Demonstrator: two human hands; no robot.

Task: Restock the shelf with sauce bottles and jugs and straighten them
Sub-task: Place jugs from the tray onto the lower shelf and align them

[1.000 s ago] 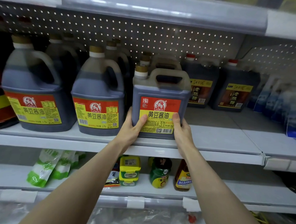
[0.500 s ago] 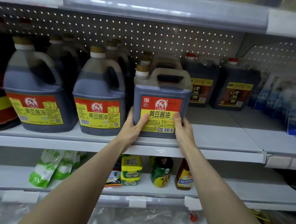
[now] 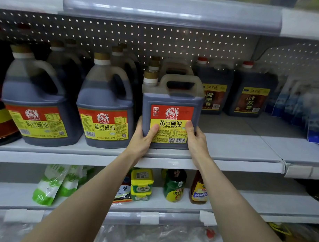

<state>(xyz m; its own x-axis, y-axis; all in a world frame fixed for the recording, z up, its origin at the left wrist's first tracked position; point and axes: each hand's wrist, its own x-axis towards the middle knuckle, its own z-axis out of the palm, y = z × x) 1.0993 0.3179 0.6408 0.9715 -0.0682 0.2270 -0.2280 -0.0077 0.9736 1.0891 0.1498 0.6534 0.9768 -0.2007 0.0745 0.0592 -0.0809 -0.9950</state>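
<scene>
My left hand (image 3: 141, 139) and right hand (image 3: 197, 142) clasp the square soy sauce jug (image 3: 172, 100) low on its 2 sides, fingers (image 3: 190, 130) curled round it, thumbs on the label. It stands upright at the front edge of the shelf (image 3: 232, 147), long axis vertical, label facing me. The handle runs across the top, with the gold cap at its left. The sauce is dark, the label red and yellow. 2 rounder jugs (image 3: 105, 108) stand left of it.

You've got, low L: green-white pouches (image 3: 49, 185) slumped together | nr ctr: yellow-green tubs (image 3: 141, 183), stacked | far R, higher up: blue packs (image 3: 300, 106), blurred, in a row | behind: perforated back panel (image 3: 158, 35) | btm: white label tabs (image 3: 149, 217), clear plastic wrap (image 3: 151, 234) below them
</scene>
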